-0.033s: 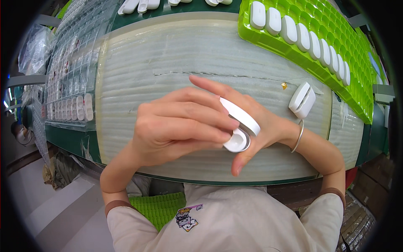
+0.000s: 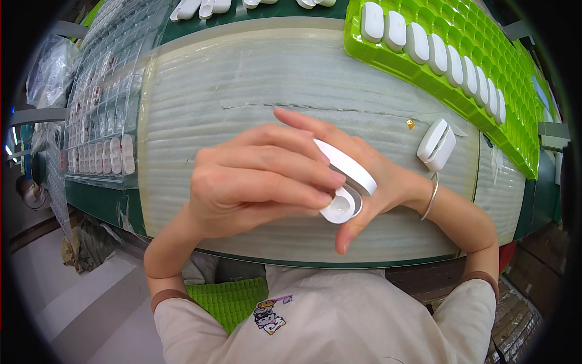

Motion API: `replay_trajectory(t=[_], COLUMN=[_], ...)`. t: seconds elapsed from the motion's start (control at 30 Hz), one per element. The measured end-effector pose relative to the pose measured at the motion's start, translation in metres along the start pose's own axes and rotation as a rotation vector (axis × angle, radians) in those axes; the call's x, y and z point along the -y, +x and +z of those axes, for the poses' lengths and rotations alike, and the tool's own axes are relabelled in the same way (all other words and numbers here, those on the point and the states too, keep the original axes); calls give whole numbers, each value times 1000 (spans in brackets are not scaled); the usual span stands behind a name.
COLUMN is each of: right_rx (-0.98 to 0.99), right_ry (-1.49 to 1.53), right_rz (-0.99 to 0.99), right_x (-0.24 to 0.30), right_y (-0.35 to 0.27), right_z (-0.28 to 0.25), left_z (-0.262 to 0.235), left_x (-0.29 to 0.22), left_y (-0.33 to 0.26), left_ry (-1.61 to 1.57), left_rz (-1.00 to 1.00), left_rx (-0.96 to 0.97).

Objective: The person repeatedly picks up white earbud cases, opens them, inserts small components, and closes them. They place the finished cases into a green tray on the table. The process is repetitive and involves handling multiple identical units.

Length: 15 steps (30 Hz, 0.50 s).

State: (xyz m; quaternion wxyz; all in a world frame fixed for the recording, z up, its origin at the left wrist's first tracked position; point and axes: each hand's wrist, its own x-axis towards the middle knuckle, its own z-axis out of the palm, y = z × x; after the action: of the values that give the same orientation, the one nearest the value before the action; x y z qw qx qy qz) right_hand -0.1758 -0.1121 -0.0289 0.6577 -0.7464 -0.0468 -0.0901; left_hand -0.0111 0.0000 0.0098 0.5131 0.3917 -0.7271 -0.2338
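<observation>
- Far left, we see a clear plastic tray (image 2: 118, 115) on the green tabletop (image 2: 94, 197), with a row of small white pieces (image 2: 115, 156) standing in its near compartments.
- Beside it, a pale ribbed mat (image 2: 260, 67) spreads across the middle of the table.
- Past the mat's far edge, we find several white parts (image 2: 206, 8), cut off by the top of the view.
- Our left hand (image 2: 267, 176) reaches in over the mat, its fingers bent and nearly closed, pinching a white insert (image 2: 337, 211) with a round hollow.
- That insert sits at the mouth of the white case (image 2: 357, 175); we cannot tell how far inside it is.
- Our right hand (image 2: 382, 176) cradles this case, partly open around it, index finger stretched out and thumb apart below.
- A small orange scrap (image 2: 410, 124) lies on the mat beyond that hand.
- On our right wrist we wear a metal bangle (image 2: 434, 194).
- Just beyond it, a second case (image 2: 442, 151) rests on the mat, its lid ajar.
- Farthest right, a bright green tray (image 2: 394, 57) carries a row of closed cases (image 2: 438, 53) along its near side.
</observation>
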Motion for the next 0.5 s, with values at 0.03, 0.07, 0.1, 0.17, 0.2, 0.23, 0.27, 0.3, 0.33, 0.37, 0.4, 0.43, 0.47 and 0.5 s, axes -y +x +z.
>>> replay_trajectory(t=[0.03,0.07,0.1,0.17,0.2,0.23,0.27,0.3,0.33,0.37,0.4,0.43,0.47,0.5], right_rx=[-9,-12,-14,-19,-24,-25,-37,-39,-43,-38,-47,-56,-82,-97], right_ry=[-5,-20,-33,-52,-55,-57,-61,-74,-86,-102,-96,-92,-62,-35], right_rz=[-14,-9,2,26,20,14,-12,-26,-41,-43,-60,-77,-108,-118], right_x=[-1,-1,1,3,3,2,0,0,0,0,-1,-1,-2,-3], right_y=[0,0,0,0,0,0,0,-1,-1,-2,-2,-1,0,0], right_z=[-1,-1,-2,-2,-2,-3,-3,-3,-3,-3,-2,-2,0,1], left_z=[1,2,3,10,12,12,11,9,7,5,3,2,3,4], left_x=[1,2,3,3,3,3,4,4,5,5,5,5,4,2], left_y=[0,-1,-2,-5,-6,-7,-6,-5,-3,-2,-1,0,-1,-3], left_ry=[-3,-6,-10,105,163,202,237,273,246,249,251,254,276,298], left_rz=[9,18,27,84,111,133,161,189,196,187,177,168,161,154], left_rx=[-36,-70,-104,-98,-95,-95,-93,-91,-62,-44,-25,-6,-16,-26])
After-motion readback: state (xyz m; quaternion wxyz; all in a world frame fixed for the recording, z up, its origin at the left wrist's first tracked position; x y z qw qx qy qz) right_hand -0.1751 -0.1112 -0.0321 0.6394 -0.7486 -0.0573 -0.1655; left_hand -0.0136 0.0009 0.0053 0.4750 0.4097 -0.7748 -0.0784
